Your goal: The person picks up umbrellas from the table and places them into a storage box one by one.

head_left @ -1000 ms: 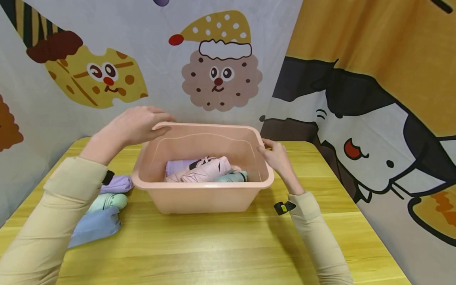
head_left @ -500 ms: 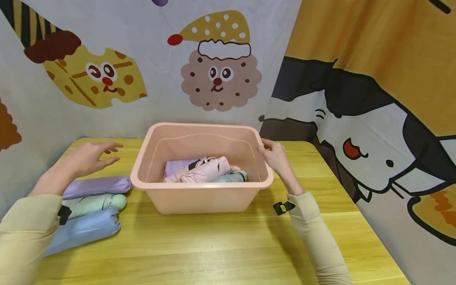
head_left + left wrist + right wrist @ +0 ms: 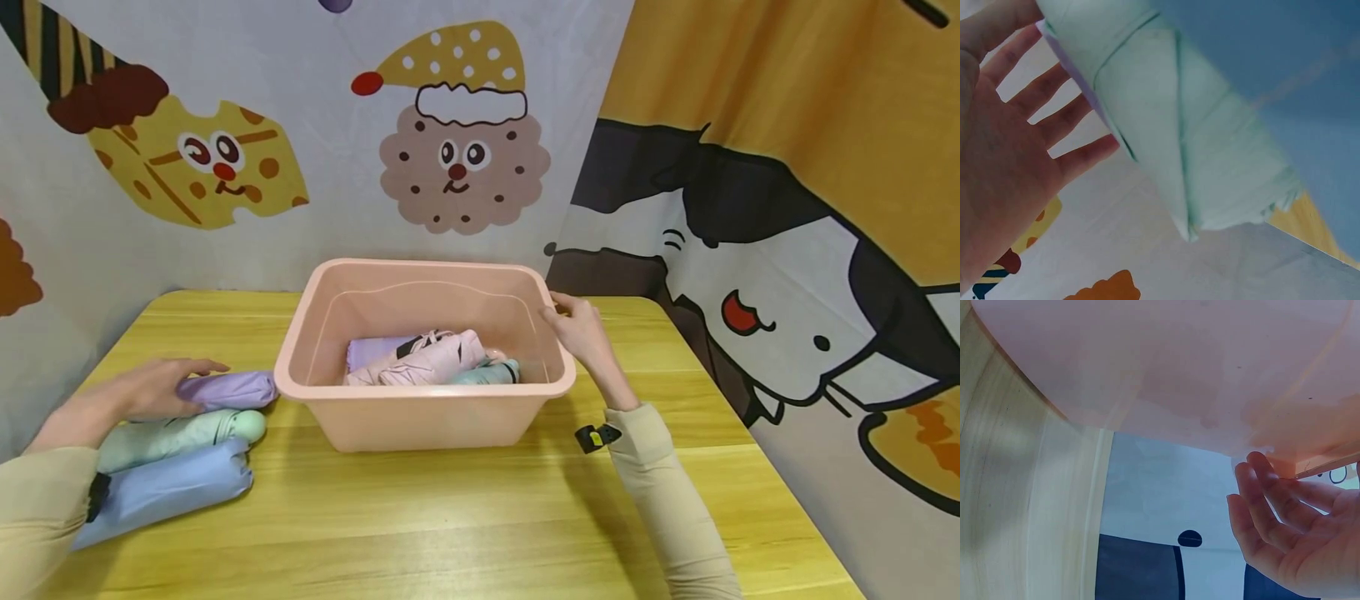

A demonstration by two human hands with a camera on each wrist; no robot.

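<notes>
Resting with the left hand (image 3: 153, 390) on the purple folded umbrella (image 3: 238, 390) at the left of the desk (image 3: 450, 525), with fingers nearly straight and loosely spread rather than wrapped round it. Seen in the left wrist view with gaps between those fingers, tips partly hidden at the umbrella's edge. Lying next to it, in order toward the person: the mint folded umbrella (image 3: 180, 435), then the blue folded umbrella (image 3: 168, 490), roughly parallel. Pointing at the pink plastic tub (image 3: 427, 418) with its right end, too close to tell whether touching. Gripping the tub's right rim with the right hand (image 3: 579, 329), with the thumb at the edge and bent fingers against the outer wall. Standing upright mid-desk, toward the back. Lying inside the tub: a lavender bundle (image 3: 369, 352) at left, a pale pink bundle (image 3: 442, 360) with dark marks across the middle, a teal bundle (image 3: 489, 372) at right. Hung behind: a printed cloth (image 3: 337, 196) with a cartoon cheese (image 3: 247, 179) and a hatted cookie (image 3: 465, 196).
</notes>
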